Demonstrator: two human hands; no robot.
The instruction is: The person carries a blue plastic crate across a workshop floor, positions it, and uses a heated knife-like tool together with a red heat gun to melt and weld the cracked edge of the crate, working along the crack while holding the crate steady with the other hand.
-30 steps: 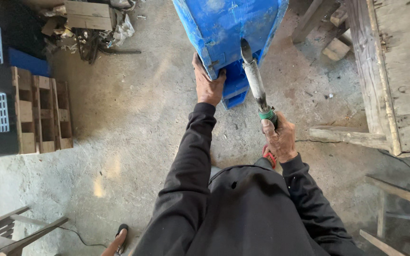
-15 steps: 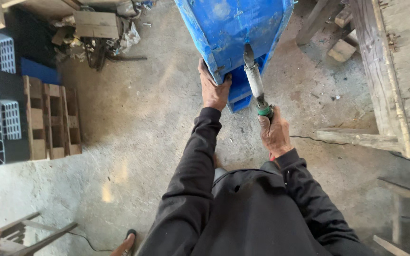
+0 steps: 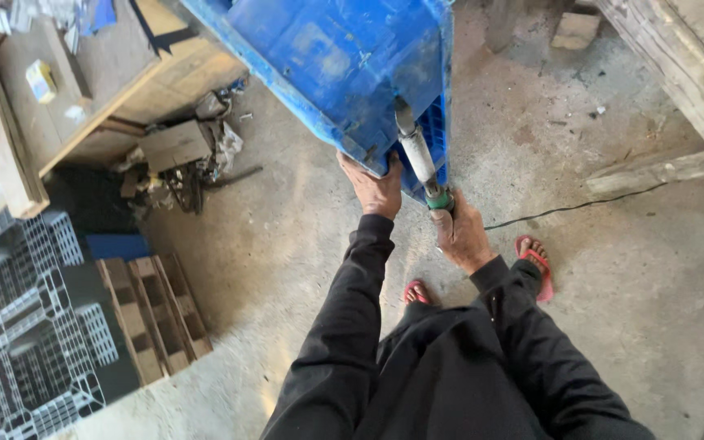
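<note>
2 hands work a tilted blue plastic crate (image 3: 344, 65): left hand (image 3: 376, 189) grips its lower edge, right hand (image 3: 462, 236) clasps a silver-barrelled tool (image 3: 419, 159) against it. Crate could slip (toes in red sandals (image 3: 535, 261) below).

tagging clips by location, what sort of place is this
Most likely a rough workshop or repair yard: bare concrete floor, black plastic pallets stacked beside wooden blocks, a timber workbench, and a blue plastic crate being worked on.

Black plastic pallets (image 3: 26, 326) lower left; brown pallet (image 3: 152, 314) beside; cable (image 3: 572, 208) on floor.
</note>
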